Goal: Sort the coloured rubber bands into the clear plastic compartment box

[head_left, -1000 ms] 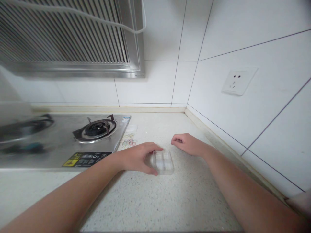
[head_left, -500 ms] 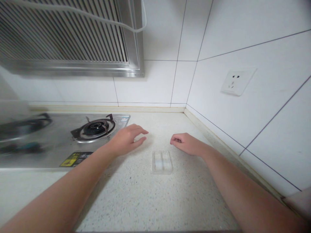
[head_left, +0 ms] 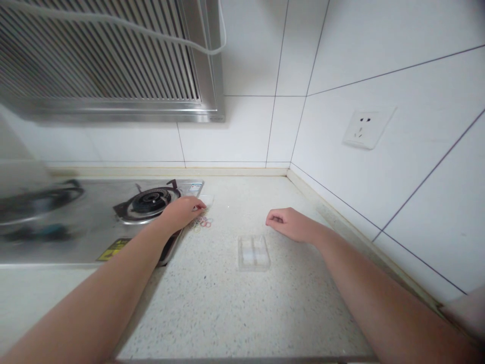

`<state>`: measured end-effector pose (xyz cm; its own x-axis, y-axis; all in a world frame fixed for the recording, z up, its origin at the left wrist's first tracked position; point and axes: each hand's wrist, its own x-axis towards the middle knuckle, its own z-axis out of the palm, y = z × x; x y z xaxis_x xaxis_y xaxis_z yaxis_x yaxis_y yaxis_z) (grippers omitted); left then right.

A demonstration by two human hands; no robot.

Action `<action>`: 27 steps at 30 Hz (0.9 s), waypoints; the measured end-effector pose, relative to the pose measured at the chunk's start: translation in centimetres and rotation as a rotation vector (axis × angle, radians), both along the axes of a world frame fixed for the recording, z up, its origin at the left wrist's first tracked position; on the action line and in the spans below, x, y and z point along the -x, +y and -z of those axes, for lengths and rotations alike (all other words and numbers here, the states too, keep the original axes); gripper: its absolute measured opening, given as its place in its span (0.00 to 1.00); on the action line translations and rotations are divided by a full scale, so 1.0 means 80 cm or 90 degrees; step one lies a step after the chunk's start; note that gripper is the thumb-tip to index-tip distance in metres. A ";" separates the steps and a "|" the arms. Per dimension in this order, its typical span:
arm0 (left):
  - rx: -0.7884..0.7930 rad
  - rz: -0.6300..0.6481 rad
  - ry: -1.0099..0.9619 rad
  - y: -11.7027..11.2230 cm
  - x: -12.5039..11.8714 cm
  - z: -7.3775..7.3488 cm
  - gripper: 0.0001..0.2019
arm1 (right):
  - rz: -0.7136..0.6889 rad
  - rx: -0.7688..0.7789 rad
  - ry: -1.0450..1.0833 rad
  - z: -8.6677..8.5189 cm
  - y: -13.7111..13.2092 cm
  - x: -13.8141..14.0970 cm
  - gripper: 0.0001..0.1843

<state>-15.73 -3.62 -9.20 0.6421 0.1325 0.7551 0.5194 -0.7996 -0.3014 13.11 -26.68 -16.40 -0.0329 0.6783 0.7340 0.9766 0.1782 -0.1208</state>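
Note:
My left hand (head_left: 182,211) is over the counter by the hob's right edge, its fingers drawn together. Beside and below those fingertips lies a small pile of thin coloured rings (head_left: 203,222) that look like little rubber bands. A faint clear plastic piece (head_left: 208,200) shows just past the fingers; whether they touch it I cannot tell. Over on the right, my right hand (head_left: 290,224) rests with fingers curled closed, and anything inside them is hidden. Between and nearer than both hands sits a clear plastic box (head_left: 253,253) with divided compartments.
A steel gas hob (head_left: 91,222) with a black burner (head_left: 151,200) takes up the left. Above it hangs a range hood (head_left: 113,60) with a white cable (head_left: 151,33). The tiled right wall carries a socket (head_left: 369,129). Speckled counter (head_left: 227,313) spreads in front.
My left hand has moved left and its fingers have come together, uncovering the pile of coloured rings. My right hand and the divided box have stayed in place.

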 end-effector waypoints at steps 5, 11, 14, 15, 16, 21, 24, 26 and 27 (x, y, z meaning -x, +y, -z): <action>-0.014 0.007 0.020 0.002 -0.003 0.001 0.15 | -0.003 0.003 -0.001 0.000 0.000 0.000 0.13; -0.003 -0.003 0.012 0.000 -0.003 -0.001 0.14 | -0.004 0.003 -0.004 -0.001 0.002 -0.001 0.12; 0.002 -0.002 0.004 -0.006 -0.002 0.000 0.13 | -0.007 0.008 -0.003 0.000 0.002 -0.002 0.12; 0.003 0.000 0.003 -0.008 -0.002 0.001 0.13 | -0.006 0.009 -0.003 0.000 0.002 -0.002 0.12; 0.004 0.001 0.001 -0.009 -0.002 0.002 0.12 | -0.006 0.010 -0.004 0.000 0.001 -0.001 0.12; 0.014 0.000 -0.017 -0.010 -0.003 0.003 0.14 | -0.007 0.012 -0.007 -0.001 0.002 -0.002 0.13; 0.015 0.007 -0.031 -0.009 -0.003 0.001 0.16 | -0.004 0.009 -0.008 -0.001 0.003 -0.003 0.13; 0.014 0.013 -0.038 -0.009 -0.003 0.000 0.16 | -0.002 0.009 -0.007 0.000 0.003 -0.004 0.13; 0.016 0.014 -0.042 -0.009 -0.003 -0.001 0.17 | -0.001 0.008 -0.008 0.000 0.003 -0.005 0.13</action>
